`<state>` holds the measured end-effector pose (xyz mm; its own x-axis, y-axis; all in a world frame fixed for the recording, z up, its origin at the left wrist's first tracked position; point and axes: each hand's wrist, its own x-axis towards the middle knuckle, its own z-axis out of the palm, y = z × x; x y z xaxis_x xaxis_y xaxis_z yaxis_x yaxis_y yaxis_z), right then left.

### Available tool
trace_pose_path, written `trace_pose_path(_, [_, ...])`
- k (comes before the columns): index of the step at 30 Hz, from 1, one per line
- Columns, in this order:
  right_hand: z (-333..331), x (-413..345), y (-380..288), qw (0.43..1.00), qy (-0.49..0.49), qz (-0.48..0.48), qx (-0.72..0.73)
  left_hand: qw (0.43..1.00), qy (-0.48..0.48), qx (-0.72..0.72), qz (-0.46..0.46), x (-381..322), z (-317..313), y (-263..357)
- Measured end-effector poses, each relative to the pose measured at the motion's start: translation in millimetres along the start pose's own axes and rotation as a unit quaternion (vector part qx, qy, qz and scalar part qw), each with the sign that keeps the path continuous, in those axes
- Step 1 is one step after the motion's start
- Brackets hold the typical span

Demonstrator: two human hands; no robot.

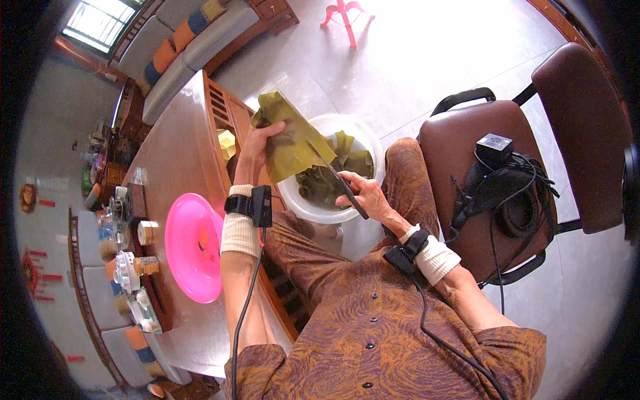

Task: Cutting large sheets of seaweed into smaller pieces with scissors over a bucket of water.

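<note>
My left hand (262, 142) holds up a wide, flat green sheet, apparently kelp (295, 142), with the thumb on its near face. In my right hand (364, 195) is a dark-handled tool with a long narrow blade (327, 165), either a knife or scissors; I cannot tell which. Its blade lies along the sheet's right part. Below both hands a round white plastic tub (327, 218) stands on the floor, holding dark green kelp pieces (320, 187). Part of the tub is hidden behind the sheet.
A pink plastic basin (192, 247) rests on the wooden table (170, 170) at left, beside a tea tray with cups and jars (132, 272). At right, a brown padded chair (465, 145) bears a black strap bundle with cables (515, 200). A red stand (345, 20) is on the floor beyond.
</note>
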<state>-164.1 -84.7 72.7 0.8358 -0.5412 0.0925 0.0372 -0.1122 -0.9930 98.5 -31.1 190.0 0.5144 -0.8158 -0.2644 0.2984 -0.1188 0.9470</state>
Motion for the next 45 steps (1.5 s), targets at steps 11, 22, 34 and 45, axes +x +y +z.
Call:
trace_pose_path(11, [3.9,11.8,-3.9,1.000,-0.010,0.011,0.007,0.999,-0.022,0.024,0.001,2.6,-2.2,1.8])
trace_pose_path(22, [5.0,16.9,-8.8,0.999,-0.013,0.029,-0.006,0.998,-0.020,0.062,0.016,5.9,-0.4,-3.5])
trace_pose_path(34, [5.9,23.7,-9.2,1.000,0.000,0.000,0.019,0.993,-0.059,0.106,-0.009,-3.5,12.8,0.1])
trace_pose_path(45, [13.1,33.7,-18.2,0.996,0.032,-0.009,0.081,0.999,-0.039,0.026,0.012,-5.1,20.3,-13.8])
